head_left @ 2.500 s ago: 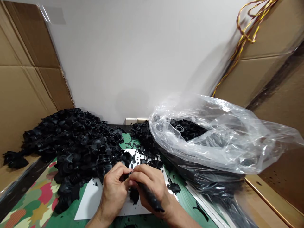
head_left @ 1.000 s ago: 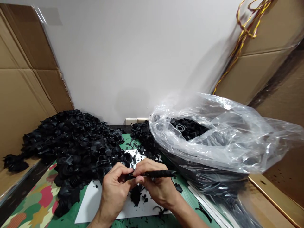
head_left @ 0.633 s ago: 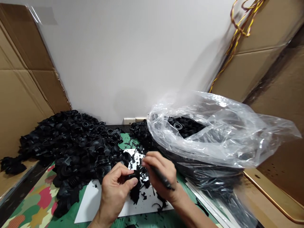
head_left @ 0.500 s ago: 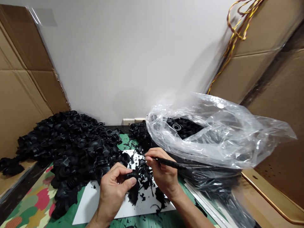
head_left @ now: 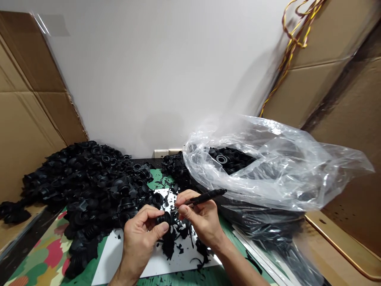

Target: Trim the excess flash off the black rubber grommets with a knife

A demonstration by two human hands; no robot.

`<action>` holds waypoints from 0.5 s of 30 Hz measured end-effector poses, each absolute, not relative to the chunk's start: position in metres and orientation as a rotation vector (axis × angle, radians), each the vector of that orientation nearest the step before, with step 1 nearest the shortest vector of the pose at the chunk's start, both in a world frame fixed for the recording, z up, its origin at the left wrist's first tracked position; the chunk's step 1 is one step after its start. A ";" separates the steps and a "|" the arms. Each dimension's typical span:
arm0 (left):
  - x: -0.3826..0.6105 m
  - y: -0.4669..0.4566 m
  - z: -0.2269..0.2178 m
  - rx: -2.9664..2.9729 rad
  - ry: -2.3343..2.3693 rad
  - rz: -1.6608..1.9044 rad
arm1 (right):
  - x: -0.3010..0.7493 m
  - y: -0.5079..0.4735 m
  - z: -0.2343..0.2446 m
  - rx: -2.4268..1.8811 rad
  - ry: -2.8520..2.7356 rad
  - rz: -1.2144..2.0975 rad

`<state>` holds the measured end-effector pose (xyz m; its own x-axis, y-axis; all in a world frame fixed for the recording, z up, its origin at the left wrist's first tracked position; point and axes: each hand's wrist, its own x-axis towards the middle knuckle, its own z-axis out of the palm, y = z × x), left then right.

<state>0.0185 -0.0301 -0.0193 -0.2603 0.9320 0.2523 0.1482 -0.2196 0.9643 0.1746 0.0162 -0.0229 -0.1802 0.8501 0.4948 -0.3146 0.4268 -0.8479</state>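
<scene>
Looking down on a counter hemmed in by cardboard panels (head_left: 29,119), and what a spread: a big clear plastic bag (head_left: 276,167) on the right, packed with black rubber bellows boots, and a great heap of loose boots (head_left: 95,186) on the left. Between them, a white sheet (head_left: 119,254) lies on a green patterned mat (head_left: 44,254), strewn with black rubber scraps (head_left: 169,244). Right above that sheet, the left hand (head_left: 139,238) has its fingers (head_left: 149,212) clenched around one bellows boot (head_left: 164,218), while the right hand (head_left: 199,220) pinches a slim black pen-shaped tool (head_left: 206,197) in its fingers (head_left: 186,210), tip just beside that boot.
</scene>
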 end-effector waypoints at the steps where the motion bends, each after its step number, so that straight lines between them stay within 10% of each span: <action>1: 0.019 -0.030 -0.019 1.319 1.380 1.541 | 0.174 0.016 -0.023 -0.510 -1.376 1.143; 15: 0.020 -0.030 -0.022 1.408 1.382 1.509 | 0.166 0.008 -0.021 -0.437 -1.539 1.015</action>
